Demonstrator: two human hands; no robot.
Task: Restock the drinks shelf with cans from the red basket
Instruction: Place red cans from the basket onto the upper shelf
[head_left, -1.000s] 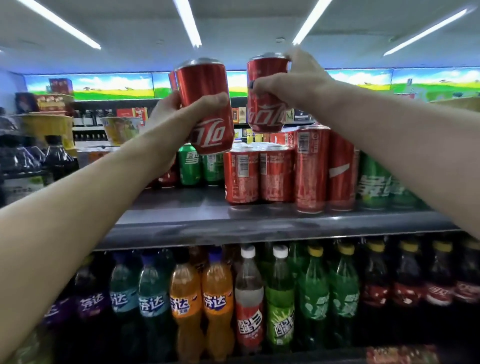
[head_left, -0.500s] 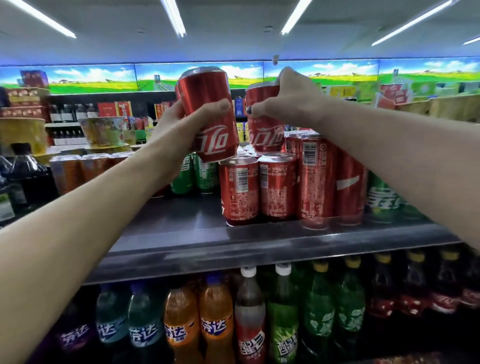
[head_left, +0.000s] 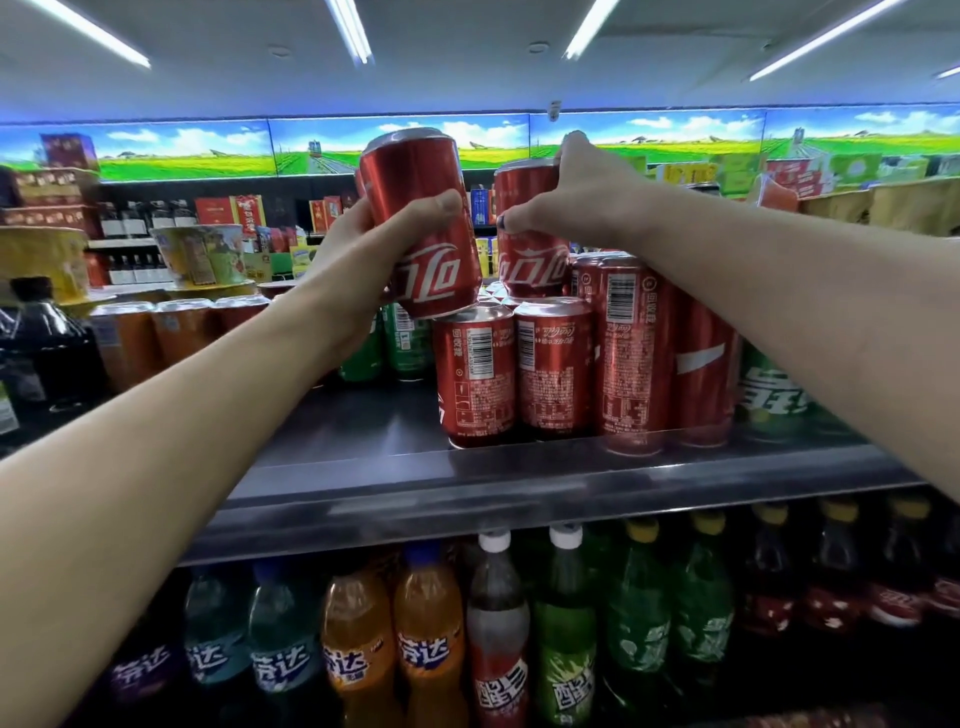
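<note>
Two cans in hand: the left hand (head_left: 358, 260) grips one red can (head_left: 421, 223), thumb across the front and fingers curled behind; the right hand (head_left: 582, 202) clamps a second red can (head_left: 530, 244) from above, fingers draped over its top and far side.
Left can: tilted, its lower rim just above the front short can (head_left: 475, 374), close to touching it.
Right can: upright, its base at the lids of the short cans below the fingers; whether it is seated cannot be told.
Doing it well, as I judge: level the left can before lowering, centre each base on a lid beneath, and loosen the fingers only once the can stands steady; a tilted release could topple the row.
Shelf (head_left: 519, 483): steel ledge holding short red cans, tall red cans (head_left: 631, 353) right of the fingers, green cans (head_left: 769, 400) beyond.
Lower tier: bottles (head_left: 431, 639) of orange, green and dark drinks.
Red basket: not in view.
</note>
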